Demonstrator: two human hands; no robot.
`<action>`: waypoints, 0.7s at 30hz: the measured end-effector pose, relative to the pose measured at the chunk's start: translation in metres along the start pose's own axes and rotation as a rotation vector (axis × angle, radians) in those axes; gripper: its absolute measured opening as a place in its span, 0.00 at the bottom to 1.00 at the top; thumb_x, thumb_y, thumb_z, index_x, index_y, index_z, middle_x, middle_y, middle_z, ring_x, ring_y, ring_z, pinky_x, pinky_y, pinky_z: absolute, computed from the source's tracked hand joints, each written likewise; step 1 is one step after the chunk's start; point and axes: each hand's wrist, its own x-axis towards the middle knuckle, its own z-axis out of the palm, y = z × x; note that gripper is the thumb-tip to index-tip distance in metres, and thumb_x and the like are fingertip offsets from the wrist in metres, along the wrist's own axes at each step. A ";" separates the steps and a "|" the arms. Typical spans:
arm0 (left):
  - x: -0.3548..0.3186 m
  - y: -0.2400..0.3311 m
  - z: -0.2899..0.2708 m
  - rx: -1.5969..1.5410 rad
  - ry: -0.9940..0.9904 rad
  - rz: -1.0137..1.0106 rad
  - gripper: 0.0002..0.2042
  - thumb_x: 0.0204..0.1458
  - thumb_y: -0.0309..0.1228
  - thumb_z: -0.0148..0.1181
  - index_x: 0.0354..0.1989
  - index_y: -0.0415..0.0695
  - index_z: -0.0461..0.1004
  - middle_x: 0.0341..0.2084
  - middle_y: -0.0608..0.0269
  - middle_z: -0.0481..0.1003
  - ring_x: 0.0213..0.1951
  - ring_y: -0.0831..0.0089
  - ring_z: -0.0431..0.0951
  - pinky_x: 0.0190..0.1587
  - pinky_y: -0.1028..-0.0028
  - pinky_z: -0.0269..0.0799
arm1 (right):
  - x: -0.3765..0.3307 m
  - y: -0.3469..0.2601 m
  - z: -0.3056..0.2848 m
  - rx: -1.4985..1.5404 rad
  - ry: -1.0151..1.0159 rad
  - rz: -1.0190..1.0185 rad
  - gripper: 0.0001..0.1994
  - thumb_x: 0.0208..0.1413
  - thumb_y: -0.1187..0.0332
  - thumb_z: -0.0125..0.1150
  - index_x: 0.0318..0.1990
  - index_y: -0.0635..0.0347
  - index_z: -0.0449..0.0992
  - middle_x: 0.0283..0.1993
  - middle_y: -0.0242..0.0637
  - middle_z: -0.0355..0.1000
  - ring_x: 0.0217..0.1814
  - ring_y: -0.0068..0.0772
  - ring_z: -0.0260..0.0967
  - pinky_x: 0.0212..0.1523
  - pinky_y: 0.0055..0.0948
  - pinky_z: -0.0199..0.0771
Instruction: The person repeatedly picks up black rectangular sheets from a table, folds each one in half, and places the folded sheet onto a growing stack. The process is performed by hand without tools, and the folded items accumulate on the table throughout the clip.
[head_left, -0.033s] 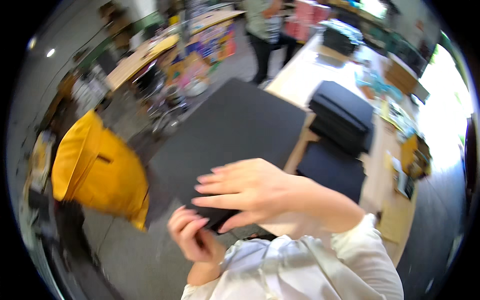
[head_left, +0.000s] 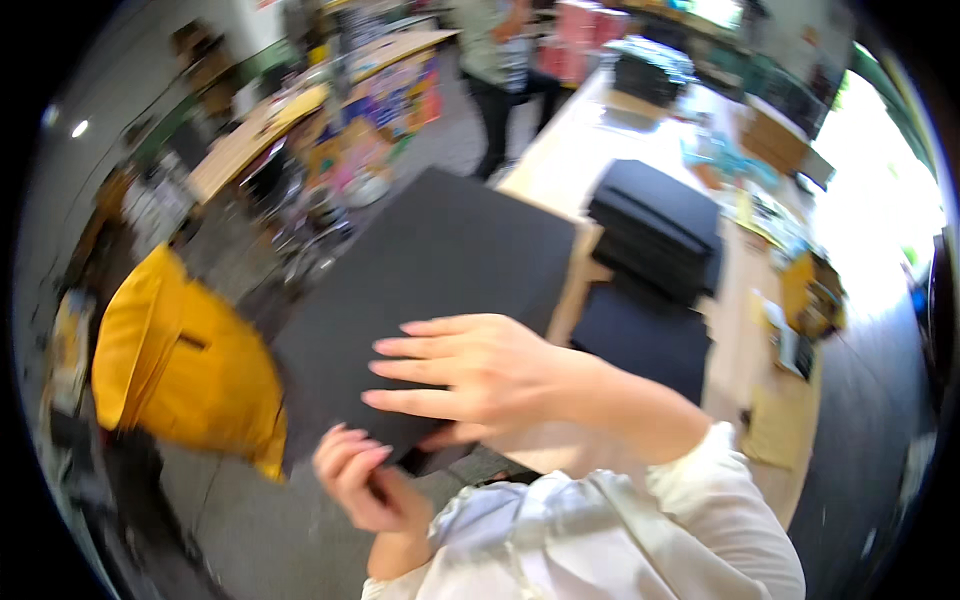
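A large, flat black sheet (head_left: 440, 250) stretches out in front of me, its near end narrowing toward my hands. My left hand (head_left: 362, 482) is at that near end, its fingers curled closed at the sheet's edge; what lies under the fingertips is partly hidden. Across the near part of the sheet rests my right hand (head_left: 480, 375), fingers stretched out and slightly apart, the thumb by the near edge. Right of the sheet, on the table, are a stack of folded black pieces (head_left: 655, 225) and a flat dark piece (head_left: 640, 335).
A pale wooden table (head_left: 765, 380) runs along the right, with a yellow-brown roll (head_left: 812, 295) and a cardboard box (head_left: 775, 140) on it. To the left stands a bulging yellow bag (head_left: 190, 355). Beyond the sheet, a person (head_left: 495, 80) stands near another bench (head_left: 250, 140).
The whole view has shifted, so the surroundings sit a little farther left. Both hands keep nearly the same pose at the sheet's near end.
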 end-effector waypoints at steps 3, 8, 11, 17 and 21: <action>0.007 0.000 -0.006 0.068 0.026 0.057 0.03 0.57 0.22 0.49 0.36 0.37 0.70 0.36 0.53 0.68 0.42 0.55 0.71 0.52 0.53 0.68 | -0.015 0.008 0.003 -0.298 0.094 0.082 0.23 0.51 0.69 0.57 0.58 0.51 0.73 0.53 0.42 0.75 0.55 0.38 0.74 0.61 0.37 0.72; 0.002 0.048 0.009 0.030 -0.066 0.294 0.08 0.61 0.22 0.45 0.47 0.36 0.68 0.48 0.47 0.68 0.53 0.50 0.69 0.56 0.50 0.66 | -0.073 -0.028 -0.044 -0.513 0.361 0.116 0.16 0.53 0.73 0.54 0.49 0.55 0.79 0.49 0.45 0.76 0.49 0.39 0.77 0.50 0.33 0.80; -0.003 0.062 0.045 -0.364 0.373 0.450 0.06 0.54 0.34 0.58 0.35 0.45 0.73 0.35 0.64 0.69 0.39 0.64 0.70 0.43 0.63 0.67 | -0.123 -0.083 -0.080 -0.740 0.428 0.260 0.14 0.53 0.71 0.54 0.46 0.59 0.80 0.50 0.49 0.76 0.51 0.40 0.77 0.51 0.34 0.79; -0.041 0.070 0.040 -0.326 -0.296 0.443 0.06 0.59 0.29 0.52 0.43 0.47 0.67 0.46 0.53 0.64 0.52 0.59 0.67 0.59 0.52 0.65 | -0.277 -0.202 -0.098 -1.278 0.493 0.886 0.14 0.52 0.76 0.54 0.46 0.61 0.81 0.52 0.47 0.75 0.55 0.44 0.75 0.60 0.44 0.73; -0.046 0.085 0.070 -0.576 -0.385 0.437 0.07 0.57 0.26 0.53 0.42 0.42 0.70 0.49 0.50 0.64 0.53 0.52 0.68 0.58 0.51 0.65 | -0.381 -0.263 -0.044 -1.363 0.286 1.228 0.17 0.49 0.79 0.52 0.46 0.58 0.81 0.55 0.46 0.74 0.60 0.44 0.71 0.62 0.44 0.69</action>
